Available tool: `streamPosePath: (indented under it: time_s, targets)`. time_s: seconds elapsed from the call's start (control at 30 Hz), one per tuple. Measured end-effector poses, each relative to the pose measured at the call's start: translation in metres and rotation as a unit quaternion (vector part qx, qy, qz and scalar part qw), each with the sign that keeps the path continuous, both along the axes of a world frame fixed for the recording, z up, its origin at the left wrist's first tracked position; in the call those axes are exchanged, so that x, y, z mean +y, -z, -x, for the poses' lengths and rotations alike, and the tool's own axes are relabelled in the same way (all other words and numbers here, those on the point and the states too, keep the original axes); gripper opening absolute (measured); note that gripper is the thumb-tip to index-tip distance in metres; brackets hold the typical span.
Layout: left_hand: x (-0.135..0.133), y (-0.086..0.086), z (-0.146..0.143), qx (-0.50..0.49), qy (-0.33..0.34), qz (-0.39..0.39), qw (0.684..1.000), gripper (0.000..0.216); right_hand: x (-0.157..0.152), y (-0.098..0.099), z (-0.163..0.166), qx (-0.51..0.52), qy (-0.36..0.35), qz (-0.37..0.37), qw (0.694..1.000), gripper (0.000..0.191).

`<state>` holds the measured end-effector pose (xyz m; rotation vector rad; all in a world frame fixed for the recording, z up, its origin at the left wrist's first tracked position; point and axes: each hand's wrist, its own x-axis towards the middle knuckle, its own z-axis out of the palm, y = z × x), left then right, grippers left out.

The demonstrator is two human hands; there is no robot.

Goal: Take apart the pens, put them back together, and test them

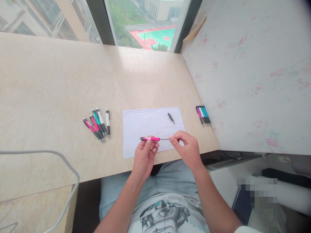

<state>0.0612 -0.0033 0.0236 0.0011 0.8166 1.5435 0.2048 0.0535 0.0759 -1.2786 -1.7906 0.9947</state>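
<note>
My left hand is closed around the pink barrel of a pen, its silver and black end pointing left. From the barrel's right end a thin dark refill sticks out. My right hand pinches the far end of that refill between thumb and finger, hiding its tip. Below both hands lies a sheet of white paper with faint writing along its top edge. A loose black pen grip section rests on the paper, up and left of my right hand.
Several pink, green and white pens lie fanned out left of the paper. Right of it, several coloured pens lie side by side near the flowered wall panel. A grey cable loops over the table's left front edge. Windows stand behind.
</note>
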Motion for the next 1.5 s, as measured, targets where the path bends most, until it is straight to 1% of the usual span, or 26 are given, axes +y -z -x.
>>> streamPosePath:
  time_s: [0.07, 0.13, 0.2, 0.23, 0.3, 0.33, 0.4, 0.5, 0.63, 0.8, 1.03, 1.17, 1.27, 1.33, 1.4, 1.5]
  targets:
    - [0.0, 0.001, 0.001, -0.007, 0.003, 0.003, 1.0, 0.017, 0.0, 0.001, 0.0, 0.006, -0.006, 0.006, 1.0, 0.021]
    - [0.001, 0.001, 0.002, -0.018, 0.001, 0.007, 1.0, 0.016, 0.001, 0.002, -0.001, 0.005, -0.036, 0.013, 0.999, 0.015]
    - [0.002, 0.002, 0.004, -0.031, -0.007, 0.009, 0.999, 0.015, 0.006, 0.006, -0.002, -0.009, -0.064, 0.015, 0.998, 0.016]
    - [0.003, 0.002, 0.005, -0.038, -0.011, 0.01, 0.999, 0.015, 0.009, 0.01, -0.003, -0.025, -0.064, 0.01, 0.998, 0.016]
    - [0.004, 0.003, 0.007, -0.047, -0.019, 0.014, 0.999, 0.016, 0.02, 0.021, -0.005, -0.08, -0.036, -0.016, 0.996, 0.013]
    - [0.004, 0.003, 0.008, -0.051, -0.023, 0.017, 0.998, 0.016, 0.027, 0.027, -0.006, -0.128, -0.011, -0.041, 0.991, 0.014]
    - [0.005, 0.003, 0.009, -0.055, -0.027, 0.023, 0.998, 0.016, 0.042, 0.041, -0.006, -0.229, 0.024, -0.096, 0.968, 0.016]
    - [0.004, 0.002, 0.009, -0.056, -0.024, 0.023, 0.998, 0.015, 0.06, 0.055, -0.002, -0.323, 0.036, -0.13, 0.937, 0.02]
    - [0.003, 0.002, 0.01, -0.053, -0.023, 0.021, 0.998, 0.015, 0.072, 0.062, 0.006, -0.384, 0.037, -0.141, 0.912, 0.018]
    - [0.003, 0.004, 0.012, -0.056, -0.025, 0.024, 0.998, 0.017, 0.077, 0.066, 0.012, -0.413, 0.047, -0.122, 0.901, 0.015]
    - [0.004, 0.004, 0.012, -0.051, -0.024, 0.028, 0.998, 0.017, 0.078, 0.069, 0.012, -0.378, 0.049, -0.119, 0.917, 0.014]
    - [0.004, 0.004, 0.012, -0.043, -0.023, 0.03, 0.998, 0.018, 0.075, 0.066, 0.012, -0.364, 0.041, -0.129, 0.921, 0.015]
    - [0.004, 0.004, 0.012, -0.04, -0.024, 0.031, 0.998, 0.018, 0.069, 0.059, 0.009, -0.306, 0.034, -0.118, 0.944, 0.017]
    - [0.003, 0.005, 0.013, -0.036, -0.028, 0.032, 0.998, 0.018, 0.062, 0.053, 0.005, -0.235, 0.019, -0.07, 0.969, 0.017]
    - [0.004, 0.006, 0.014, -0.029, -0.033, 0.035, 0.998, 0.017, 0.054, 0.045, -0.002, -0.148, -0.001, 0.002, 0.989, 0.018]
    - [0.004, 0.007, 0.015, -0.015, -0.038, 0.036, 0.999, 0.016, 0.04, 0.033, -0.013, -0.036, -0.008, 0.08, 0.996, 0.019]
